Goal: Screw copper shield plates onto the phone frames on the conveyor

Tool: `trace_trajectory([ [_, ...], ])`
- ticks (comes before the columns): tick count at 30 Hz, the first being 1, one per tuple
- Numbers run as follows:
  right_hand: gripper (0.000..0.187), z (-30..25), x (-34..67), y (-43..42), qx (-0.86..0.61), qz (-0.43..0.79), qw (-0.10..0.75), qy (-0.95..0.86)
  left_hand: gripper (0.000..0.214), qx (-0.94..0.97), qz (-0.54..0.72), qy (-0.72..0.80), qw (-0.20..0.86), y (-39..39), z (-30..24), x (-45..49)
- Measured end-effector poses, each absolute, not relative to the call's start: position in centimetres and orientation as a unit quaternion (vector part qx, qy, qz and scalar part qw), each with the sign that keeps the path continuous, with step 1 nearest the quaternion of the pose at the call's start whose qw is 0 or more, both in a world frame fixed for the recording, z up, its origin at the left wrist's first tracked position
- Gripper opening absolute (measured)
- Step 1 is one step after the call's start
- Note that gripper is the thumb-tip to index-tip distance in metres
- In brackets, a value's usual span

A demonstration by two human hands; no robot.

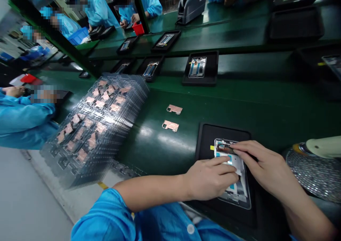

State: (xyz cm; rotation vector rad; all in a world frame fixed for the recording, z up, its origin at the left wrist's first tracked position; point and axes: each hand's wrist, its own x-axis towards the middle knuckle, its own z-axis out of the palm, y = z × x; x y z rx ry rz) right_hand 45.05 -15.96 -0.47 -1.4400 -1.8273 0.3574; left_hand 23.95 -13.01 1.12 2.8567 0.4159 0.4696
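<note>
A phone frame (236, 193) lies in a black tray (210, 134) on the green bench in front of me. My left hand (210, 178) rests on the frame's left side, fingers curled, its forefinger pressing near the middle. My right hand (263, 166) reaches in from the right, fingers extended, fingertips pressing on the frame's top end. Whether either hand holds a small part is hidden. Two loose copper-coloured plates (174, 109) (170, 126) lie on the bench to the left of the tray.
A stack of clear blister trays (98, 123) with several copper plates stands at left. Black trays with phone frames (200, 68) ride the green conveyor behind. A round metal mesh object (314, 173) sits at right. Other workers in blue sit at the left and far side.
</note>
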Motion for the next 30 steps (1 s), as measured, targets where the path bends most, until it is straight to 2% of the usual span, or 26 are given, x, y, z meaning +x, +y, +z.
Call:
trace_trajectory([
  [3, 0.025, -1.1, 44.5, -16.0, -0.587, 0.076, 0.365, -0.719, 0.027, 0.966, 0.154, 0.178, 0.108, -13.0, 1.6, 24.0],
  [6, 0.029, -1.4, 44.1, -16.3, -0.589, 0.021, 0.339, -0.733, 0.043, 0.957, 0.158, 0.224, 0.093, -13.1, 1.9, 23.9],
  [8, 0.027, -1.3, 44.2, -16.7, -0.577, 0.018, 0.335, -0.745, 0.053, 0.958, 0.140, 0.236, 0.081, -13.3, 1.8, 23.8],
  [10, 0.034, -1.0, 44.4, -17.3, -0.561, 0.033, 0.330, -0.758, 0.057, 0.960, 0.119, 0.242, 0.079, -13.5, 1.7, 23.6],
  [15, 0.060, -1.0, 45.0, -18.9, -0.531, 0.045, 0.269, -0.802, 0.056, 0.962, 0.098, 0.241, 0.084, -13.5, 1.7, 23.5],
  [20, 0.066, -1.4, 45.0, -19.4, -0.540, 0.027, 0.220, -0.812, 0.060, 0.963, 0.096, 0.236, 0.090, -13.6, 1.8, 23.4],
  [23, 0.066, -1.6, 44.8, -19.4, -0.540, 0.013, 0.221, -0.812, 0.057, 0.964, 0.098, 0.229, 0.094, -13.5, 1.8, 23.2],
  [30, 0.063, -2.2, 44.9, -19.4, -0.540, 0.019, 0.244, -0.805, 0.036, 0.943, 0.148, 0.249, 0.166, -9.4, 2.3, 24.3],
])
